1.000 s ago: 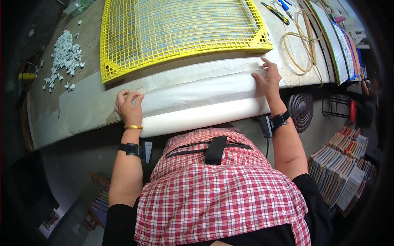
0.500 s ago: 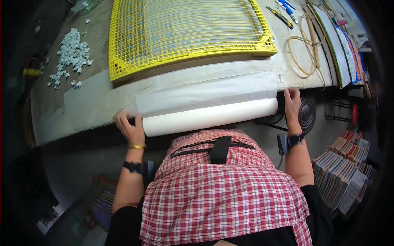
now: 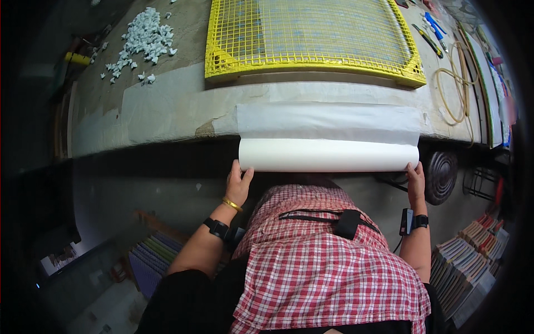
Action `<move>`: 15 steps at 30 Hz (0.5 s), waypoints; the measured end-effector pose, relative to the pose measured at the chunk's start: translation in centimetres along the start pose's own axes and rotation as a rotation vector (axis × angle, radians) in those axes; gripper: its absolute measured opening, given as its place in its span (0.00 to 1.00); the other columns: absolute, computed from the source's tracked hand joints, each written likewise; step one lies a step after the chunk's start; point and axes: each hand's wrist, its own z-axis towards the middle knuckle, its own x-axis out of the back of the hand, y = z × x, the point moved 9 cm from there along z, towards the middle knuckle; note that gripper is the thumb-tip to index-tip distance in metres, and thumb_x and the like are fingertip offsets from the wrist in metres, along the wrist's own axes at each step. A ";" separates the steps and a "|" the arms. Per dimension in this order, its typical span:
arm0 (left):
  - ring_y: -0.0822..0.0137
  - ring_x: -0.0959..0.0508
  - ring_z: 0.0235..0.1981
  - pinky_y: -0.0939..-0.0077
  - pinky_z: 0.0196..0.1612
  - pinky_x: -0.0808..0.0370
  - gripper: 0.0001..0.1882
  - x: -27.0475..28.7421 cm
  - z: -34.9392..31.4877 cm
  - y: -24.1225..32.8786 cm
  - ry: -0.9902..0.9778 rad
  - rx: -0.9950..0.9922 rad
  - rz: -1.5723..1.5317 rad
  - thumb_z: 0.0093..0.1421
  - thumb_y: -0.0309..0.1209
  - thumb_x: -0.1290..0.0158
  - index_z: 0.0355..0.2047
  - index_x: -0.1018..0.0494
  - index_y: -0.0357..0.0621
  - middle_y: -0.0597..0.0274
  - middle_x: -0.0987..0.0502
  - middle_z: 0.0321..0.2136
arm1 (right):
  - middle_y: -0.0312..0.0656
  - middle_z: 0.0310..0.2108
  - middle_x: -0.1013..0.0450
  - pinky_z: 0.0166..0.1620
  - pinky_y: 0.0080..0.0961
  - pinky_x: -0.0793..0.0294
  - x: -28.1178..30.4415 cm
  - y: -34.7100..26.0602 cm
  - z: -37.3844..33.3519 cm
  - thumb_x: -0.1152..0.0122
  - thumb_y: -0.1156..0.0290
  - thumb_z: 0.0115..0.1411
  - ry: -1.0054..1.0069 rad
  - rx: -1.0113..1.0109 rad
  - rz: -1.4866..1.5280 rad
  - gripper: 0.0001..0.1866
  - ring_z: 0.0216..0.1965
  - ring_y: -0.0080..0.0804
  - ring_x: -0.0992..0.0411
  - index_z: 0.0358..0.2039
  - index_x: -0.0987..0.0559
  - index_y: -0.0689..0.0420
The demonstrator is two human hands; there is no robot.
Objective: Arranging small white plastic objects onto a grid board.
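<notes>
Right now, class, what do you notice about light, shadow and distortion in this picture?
In the head view, the white roll looks bright, with little glare; in the head view, deep shadow lies below the front edge of the table; in the head view, that edge bows and the corners go black.

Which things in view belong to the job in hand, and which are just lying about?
In hand:
- white roll
- thin white sheet
- left hand, at the roll's left end
- right hand, at its right end

Apparently lying about, untouched:
- yellow grid frame
- pile of small white pieces
- utility knife
- blue-handled tool
</notes>
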 end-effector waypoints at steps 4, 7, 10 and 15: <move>0.51 0.23 0.38 0.62 0.42 0.29 0.21 -0.2 0.9 3.1 0.099 -0.048 0.099 0.67 0.44 0.52 0.45 0.36 0.35 0.47 0.24 0.37 | 0.25 0.28 0.33 0.28 0.13 0.43 0.4 2.1 0.2 0.44 0.56 0.66 0.203 0.060 -0.049 0.13 0.26 0.12 0.41 0.35 0.27 0.53; 0.64 0.26 0.45 0.71 0.49 0.31 0.24 -0.9 1.7 1.4 0.022 0.000 0.093 0.68 0.42 0.53 0.53 0.37 0.33 0.52 0.25 0.43 | 0.25 0.28 0.32 0.27 0.14 0.43 -0.1 2.7 2.0 0.44 0.56 0.65 0.165 0.020 -0.064 0.13 0.26 0.12 0.41 0.35 0.27 0.53; 0.66 0.27 0.46 0.72 0.51 0.32 0.23 -1.6 2.0 -2.5 0.022 0.062 0.127 0.69 0.41 0.54 0.54 0.37 0.33 0.54 0.25 0.45 | 0.28 0.30 0.30 0.30 0.15 0.39 -0.2 4.1 3.0 0.43 0.55 0.65 0.191 -0.036 -0.131 0.17 0.29 0.14 0.38 0.39 0.27 0.56; 0.62 0.26 0.40 0.69 0.48 0.32 0.23 -1.4 5.6 -10.4 0.089 0.203 0.004 0.67 0.46 0.52 0.42 0.30 0.33 0.50 0.24 0.37 | 0.33 0.34 0.28 0.38 0.19 0.33 -3.3 7.4 6.5 0.44 0.49 0.65 0.153 -0.043 0.043 0.25 0.35 0.20 0.34 0.45 0.26 0.61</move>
